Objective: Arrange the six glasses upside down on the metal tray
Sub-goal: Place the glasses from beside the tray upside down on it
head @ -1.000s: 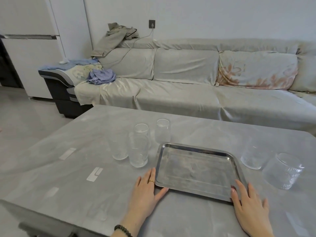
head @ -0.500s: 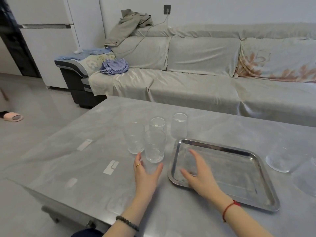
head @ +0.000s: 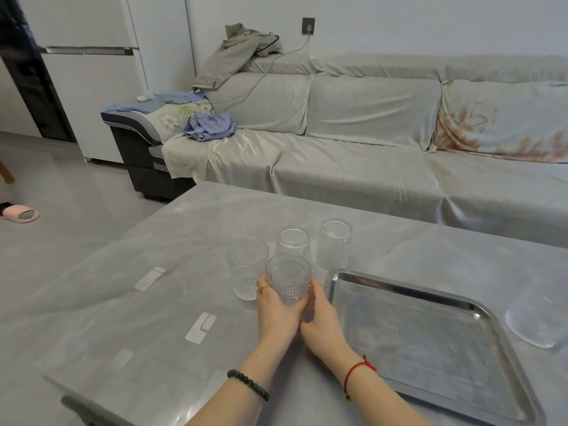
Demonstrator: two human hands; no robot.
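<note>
Fingers [head: 265, 291] of both hands wrap the nearest glass [head: 288, 278], upright on the worktop [head: 129, 302], three more glasses just beyond them. First pickup, I judge; next, lift, invert, and set it on the bare metal tray [head: 430, 339] to their right.

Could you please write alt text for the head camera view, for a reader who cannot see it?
Both hands, left hand and right hand, cup the nearest glass on a grey table, left of an empty metal tray. Three more glasses stand behind it, another glass right of the tray, and a covered sofa beyond.
</note>
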